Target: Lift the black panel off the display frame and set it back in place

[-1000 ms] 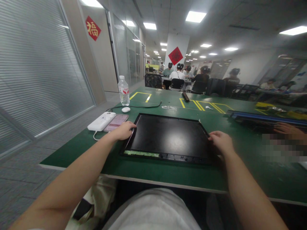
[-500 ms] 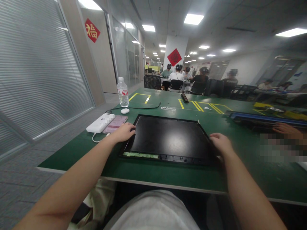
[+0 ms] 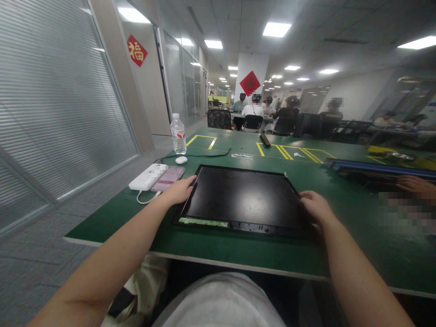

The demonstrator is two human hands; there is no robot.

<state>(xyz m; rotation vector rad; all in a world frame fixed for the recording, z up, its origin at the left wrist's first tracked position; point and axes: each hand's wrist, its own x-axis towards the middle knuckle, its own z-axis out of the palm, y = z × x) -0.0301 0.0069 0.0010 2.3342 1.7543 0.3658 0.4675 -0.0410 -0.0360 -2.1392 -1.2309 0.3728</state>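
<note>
A black flat display panel (image 3: 243, 195) lies face up on the green table (image 3: 238, 247) right in front of me. Along its near edge, on the left half, runs a green circuit strip (image 3: 203, 222). My left hand (image 3: 181, 190) is closed on the panel's left edge, its fingertips partly hidden at the frame. On the opposite side, my right hand (image 3: 315, 206) grips the right edge with curled fingers, the undersides out of sight.
To the left are a white power bank (image 3: 145, 178), a phone (image 3: 170, 177), a white case (image 3: 181, 160) and a water bottle (image 3: 178, 136). A black cable (image 3: 207, 156) lies behind. At right, another person's hand (image 3: 417, 185) is beside a long dark panel (image 3: 381, 169).
My left hand has adjusted its fingers along the panel's left edge. The view has turned slightly left, so everything appears a little further right; the panel stays on the table.
</note>
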